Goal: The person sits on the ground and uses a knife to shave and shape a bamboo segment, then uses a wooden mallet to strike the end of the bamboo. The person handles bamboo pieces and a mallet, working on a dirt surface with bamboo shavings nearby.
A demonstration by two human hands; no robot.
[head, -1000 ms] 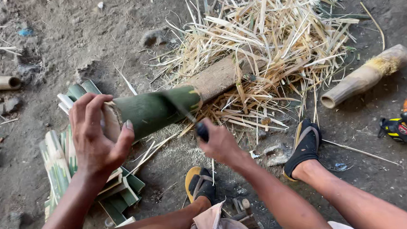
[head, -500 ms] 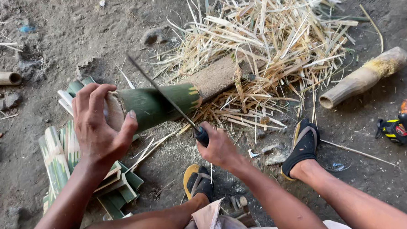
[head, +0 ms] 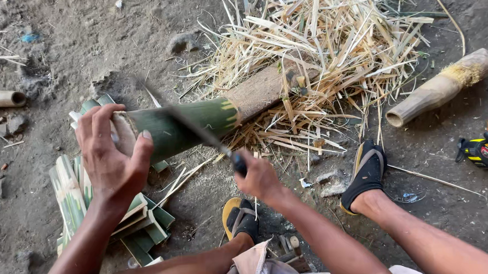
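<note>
A green bamboo section (head: pixel 191 125) leans with its far end on a wooden block (head: pixel 264 89). My left hand (head: pixel 110 154) grips the near cut end of this bamboo. My right hand (head: pixel 259 177) is closed on the dark handle of a long knife (head: pixel 191 125). The blade is blurred and slants up to the left across the green bamboo, its tip near the cut end.
Split green bamboo slats (head: pixel 74 199) lie piled at the lower left. A heap of pale bamboo shavings (head: pixel 328 45) covers the ground behind the block. A bamboo piece (head: pixel 442 87) lies at right, another (head: pixel 1 98) at left. A yellow-black tool (head: pixel 483 151) sits at the right edge. My sandalled feet (head: pixel 366 173) rest on the dirt.
The knife has swung from low beside the bamboo up and over it, the blade now slanting across its top. My left hand keeps its grip on the cut end.
</note>
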